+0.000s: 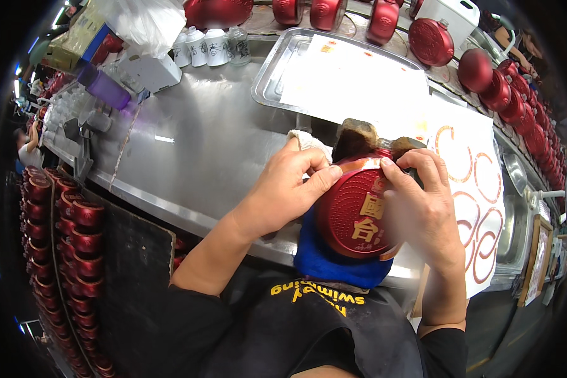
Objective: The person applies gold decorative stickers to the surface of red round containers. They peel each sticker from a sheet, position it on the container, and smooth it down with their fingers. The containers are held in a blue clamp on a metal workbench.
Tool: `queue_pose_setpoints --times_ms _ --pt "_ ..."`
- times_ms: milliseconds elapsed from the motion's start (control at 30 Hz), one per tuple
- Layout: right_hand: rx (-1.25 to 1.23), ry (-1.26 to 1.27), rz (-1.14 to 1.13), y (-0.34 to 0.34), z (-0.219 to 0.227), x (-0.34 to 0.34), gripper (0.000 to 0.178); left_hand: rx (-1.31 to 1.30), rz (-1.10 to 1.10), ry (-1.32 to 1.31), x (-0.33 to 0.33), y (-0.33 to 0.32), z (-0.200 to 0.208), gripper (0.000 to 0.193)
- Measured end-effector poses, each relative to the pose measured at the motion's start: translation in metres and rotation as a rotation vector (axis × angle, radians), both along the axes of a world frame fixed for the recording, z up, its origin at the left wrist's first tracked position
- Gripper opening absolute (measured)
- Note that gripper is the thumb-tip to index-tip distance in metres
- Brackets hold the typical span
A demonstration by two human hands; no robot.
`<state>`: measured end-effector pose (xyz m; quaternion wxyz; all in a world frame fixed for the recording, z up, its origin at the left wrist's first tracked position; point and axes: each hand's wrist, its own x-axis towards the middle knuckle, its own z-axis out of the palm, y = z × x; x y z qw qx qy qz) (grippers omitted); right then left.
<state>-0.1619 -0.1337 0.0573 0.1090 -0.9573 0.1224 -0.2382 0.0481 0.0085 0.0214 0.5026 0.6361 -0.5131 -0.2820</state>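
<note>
A round, flat red bottle [341,211] with raised dots and gold lettering lies on a blue cloth [359,272] in front of me. Along its upper rim runs a curved reddish-orange decal strip [360,165]. The thumb and index finger of my left hand [286,186] pinch the strip at the upper left of the rim. At the upper right, my right hand [429,211], partly blurred, presses the strip with closed fingers. A lower end of the strip shows by the bottle's lower right. White cloth [310,142] shows beside my left fingers. Dark brown worn pads [357,135] flank the bottle's neck.
A metal tray [268,85] bearing a white sheet stands behind. Ring-shaped decals [487,179] lie on white paper at right. Several red bottles [431,41] line the far edge; more are stacked at left. White bottles [217,47] and a purple bottle [104,87] stand back left.
</note>
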Motion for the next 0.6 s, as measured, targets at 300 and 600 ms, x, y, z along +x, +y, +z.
queue_pose_setpoints --times_ms 300,600 --pt "-0.024 0.017 -0.01 0.004 0.005 0.003 0.046 0.11 0.102 -0.086 -0.008 0.005 0.004 0.03" --pt "-0.064 0.044 0.016 0.009 0.008 0.013 0.05 0.011 0.114 -0.068 -0.011 0.022 -0.006 0.028"
